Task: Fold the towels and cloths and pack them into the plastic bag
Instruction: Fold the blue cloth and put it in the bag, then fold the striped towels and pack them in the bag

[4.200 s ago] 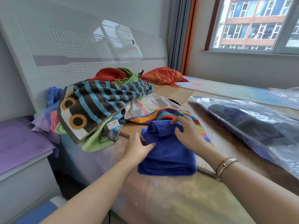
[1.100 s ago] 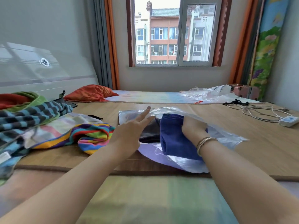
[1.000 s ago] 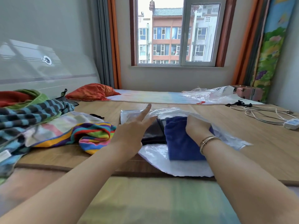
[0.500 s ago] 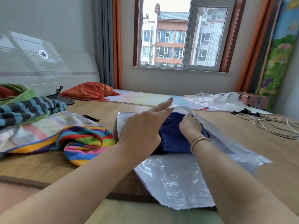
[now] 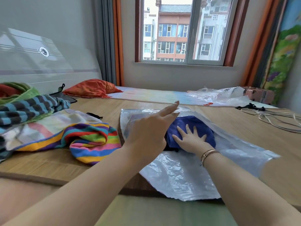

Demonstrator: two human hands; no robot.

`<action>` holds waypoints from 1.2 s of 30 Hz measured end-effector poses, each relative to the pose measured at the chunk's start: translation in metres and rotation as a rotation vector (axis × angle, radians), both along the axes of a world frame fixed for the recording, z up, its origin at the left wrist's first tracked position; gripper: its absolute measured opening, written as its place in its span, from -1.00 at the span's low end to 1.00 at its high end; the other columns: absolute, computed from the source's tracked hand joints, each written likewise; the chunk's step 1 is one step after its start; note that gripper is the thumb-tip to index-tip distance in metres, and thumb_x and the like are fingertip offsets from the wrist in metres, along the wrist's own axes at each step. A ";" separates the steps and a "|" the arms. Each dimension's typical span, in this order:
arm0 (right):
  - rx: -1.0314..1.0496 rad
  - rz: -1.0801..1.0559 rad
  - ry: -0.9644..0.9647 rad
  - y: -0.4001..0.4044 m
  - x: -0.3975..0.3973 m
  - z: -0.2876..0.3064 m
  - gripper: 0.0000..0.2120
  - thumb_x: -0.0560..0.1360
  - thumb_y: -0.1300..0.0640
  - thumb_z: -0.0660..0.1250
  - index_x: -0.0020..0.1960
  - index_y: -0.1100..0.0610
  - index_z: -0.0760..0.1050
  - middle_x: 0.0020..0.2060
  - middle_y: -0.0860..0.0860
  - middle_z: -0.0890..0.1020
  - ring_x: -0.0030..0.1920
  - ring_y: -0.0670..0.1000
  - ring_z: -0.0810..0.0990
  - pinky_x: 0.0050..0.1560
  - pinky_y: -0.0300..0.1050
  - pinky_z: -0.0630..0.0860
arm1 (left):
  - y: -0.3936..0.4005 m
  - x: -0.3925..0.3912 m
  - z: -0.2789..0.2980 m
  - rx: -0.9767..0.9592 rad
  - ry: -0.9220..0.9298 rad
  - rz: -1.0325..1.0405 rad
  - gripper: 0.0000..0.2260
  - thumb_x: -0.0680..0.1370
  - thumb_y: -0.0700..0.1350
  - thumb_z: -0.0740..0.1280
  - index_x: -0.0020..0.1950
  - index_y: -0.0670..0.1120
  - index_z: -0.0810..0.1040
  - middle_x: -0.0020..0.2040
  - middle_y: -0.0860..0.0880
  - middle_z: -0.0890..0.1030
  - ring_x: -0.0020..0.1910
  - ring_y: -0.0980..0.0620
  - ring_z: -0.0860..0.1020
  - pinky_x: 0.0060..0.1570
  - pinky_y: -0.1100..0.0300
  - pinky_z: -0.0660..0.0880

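The right hand [image 5: 191,141] lies flat, fingers spread and straight, pressing on the folded blue towel [image 5: 192,128], which sits inside the clear plastic bag [image 5: 179,173] toward the middle of the bed's bamboo mat [image 5: 244,126]. The left hand [image 5: 149,132] is raised with its fingers straight and close together, reaching at the bag's upper sheet; whether it actually holds the film up I cannot tell from here. A dark cloth seems to lie in the bag just beside the towel, mostly hidden behind that left hand. To do this well, I would say the flat palm should push the towel toward the bag's far, closed end without rumpling the fold, smoothing it level with its neighbour so later pieces stack neatly. The mouth, nearest the mat's front edge, needs to stay lifted so the film does not drag on the cloth. The rainbow-striped cloth [image 5: 91,142] and the blue-and-dark striped towel [image 5: 31,108] wait unfolded at the mat's left side, so plenty remains to fold.
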State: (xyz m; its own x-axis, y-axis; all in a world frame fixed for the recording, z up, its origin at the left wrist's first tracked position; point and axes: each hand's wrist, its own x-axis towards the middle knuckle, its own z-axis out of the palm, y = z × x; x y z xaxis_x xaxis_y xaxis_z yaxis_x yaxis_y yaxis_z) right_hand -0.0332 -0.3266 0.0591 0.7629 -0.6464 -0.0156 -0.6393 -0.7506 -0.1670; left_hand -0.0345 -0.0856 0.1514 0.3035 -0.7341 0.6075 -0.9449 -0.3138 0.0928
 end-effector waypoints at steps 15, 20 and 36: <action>-0.263 0.331 -0.667 0.213 -0.110 0.009 -0.80 0.44 -0.02 0.20 -0.30 0.05 0.38 -0.35 -0.04 0.55 -0.26 0.01 0.50 -0.30 -0.06 0.40 | 0.088 0.011 -0.102 -0.150 0.280 -0.103 -0.53 0.41 -0.41 0.19 0.11 0.05 0.66 0.45 0.14 0.35 0.41 0.13 0.35 0.34 0.24 0.31; -0.272 0.544 -0.790 0.265 -0.097 0.001 -0.82 0.42 0.02 0.15 -0.31 0.07 0.36 -0.42 -0.08 0.43 -0.32 -0.09 0.36 -0.40 -0.12 0.32 | 0.145 0.023 -0.127 -0.526 0.581 -0.064 -0.66 0.46 -0.37 0.23 -0.19 0.01 0.69 0.21 0.15 0.57 0.25 0.27 0.46 0.14 0.24 0.44; 0.291 0.173 -0.442 0.300 0.115 -0.026 -0.38 0.63 0.10 0.07 0.56 0.28 -0.14 0.55 0.20 -0.10 0.55 0.13 -0.14 0.50 0.06 -0.13 | 0.184 0.114 -0.158 -0.845 0.895 0.423 -0.68 0.46 -0.38 0.17 -0.16 -0.05 0.65 -0.28 0.07 0.62 -0.33 0.08 0.47 -0.43 0.46 0.32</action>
